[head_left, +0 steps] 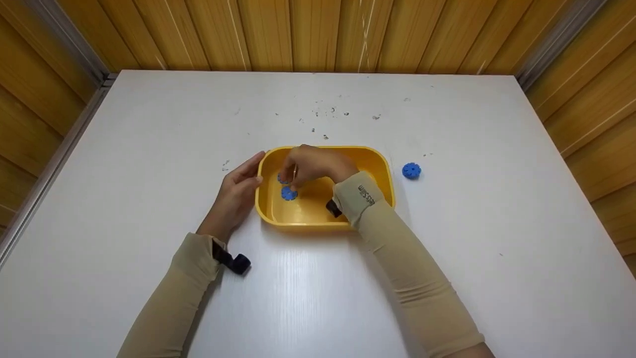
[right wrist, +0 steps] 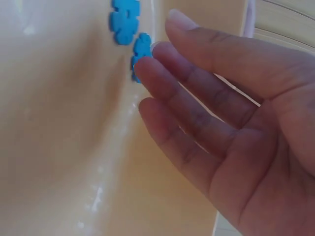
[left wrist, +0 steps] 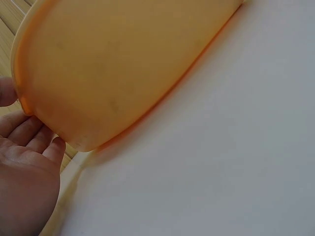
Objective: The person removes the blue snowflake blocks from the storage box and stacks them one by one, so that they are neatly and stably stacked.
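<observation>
A yellow plastic tub [head_left: 318, 225] sits in front of me, with two blue notched discs on its floor near the left end. My left hand [head_left: 237, 191] grips the tub's left end, thumb at the rim and fingers against the outer wall. Inside the tub, my right hand [head_left: 318, 163] reaches down over the nearer disc [head_left: 289, 193] and the farther disc [head_left: 282, 178], which the fingers partly cover. In the right wrist view, its loosely bent fingers [right wrist: 162, 123] stand apart from the thumb, fingertips right by one blue disc [right wrist: 141, 49].
Another blue notched disc [head_left: 411, 170] lies on the white table [head_left: 497, 209], just right of the tub. Dark specks and scuffs mark the tabletop beyond the tub. Yellow wood-look panels [head_left: 318, 35] stand along the back and sides.
</observation>
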The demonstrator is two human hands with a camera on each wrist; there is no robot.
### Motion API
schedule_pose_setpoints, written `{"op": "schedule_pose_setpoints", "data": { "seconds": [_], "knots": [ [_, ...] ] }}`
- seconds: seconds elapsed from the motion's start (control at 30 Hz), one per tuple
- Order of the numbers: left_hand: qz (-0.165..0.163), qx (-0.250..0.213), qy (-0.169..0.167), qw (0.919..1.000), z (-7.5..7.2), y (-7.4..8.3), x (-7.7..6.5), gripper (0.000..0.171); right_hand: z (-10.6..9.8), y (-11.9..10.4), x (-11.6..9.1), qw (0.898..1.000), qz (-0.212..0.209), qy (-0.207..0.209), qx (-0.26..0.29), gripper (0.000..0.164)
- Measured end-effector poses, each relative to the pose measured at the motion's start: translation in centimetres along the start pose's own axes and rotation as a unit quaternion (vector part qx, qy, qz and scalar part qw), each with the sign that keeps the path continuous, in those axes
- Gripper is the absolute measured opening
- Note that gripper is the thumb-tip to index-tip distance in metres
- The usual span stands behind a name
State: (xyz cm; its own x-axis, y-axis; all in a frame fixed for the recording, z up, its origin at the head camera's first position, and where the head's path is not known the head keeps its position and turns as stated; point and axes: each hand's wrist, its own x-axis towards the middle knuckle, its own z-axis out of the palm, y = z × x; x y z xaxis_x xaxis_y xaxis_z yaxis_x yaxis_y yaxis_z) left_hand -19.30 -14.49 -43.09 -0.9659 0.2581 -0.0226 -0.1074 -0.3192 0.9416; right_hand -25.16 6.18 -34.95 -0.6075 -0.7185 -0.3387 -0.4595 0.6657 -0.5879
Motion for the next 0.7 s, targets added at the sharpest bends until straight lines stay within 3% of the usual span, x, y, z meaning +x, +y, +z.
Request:
{"op": "schedule_pose_setpoints", "data": {
  "seconds": [0.37, 0.7],
  "knots": [
    [0.004, -0.003, -0.005, 1.0000, 0.02, 0.13, -0.08, 0.061, 0.85, -0.54, 0.47, 0.998, 0.010, -0.034, -0.049, 0.027],
    [-0.002, 0.005, -0.011, 0.9999, 0.01, 0.12, -0.26, 0.062, 0.99, -0.17, 0.37, 0.996, 0.041, -0.037, -0.076, 0.014]
  ]
}}
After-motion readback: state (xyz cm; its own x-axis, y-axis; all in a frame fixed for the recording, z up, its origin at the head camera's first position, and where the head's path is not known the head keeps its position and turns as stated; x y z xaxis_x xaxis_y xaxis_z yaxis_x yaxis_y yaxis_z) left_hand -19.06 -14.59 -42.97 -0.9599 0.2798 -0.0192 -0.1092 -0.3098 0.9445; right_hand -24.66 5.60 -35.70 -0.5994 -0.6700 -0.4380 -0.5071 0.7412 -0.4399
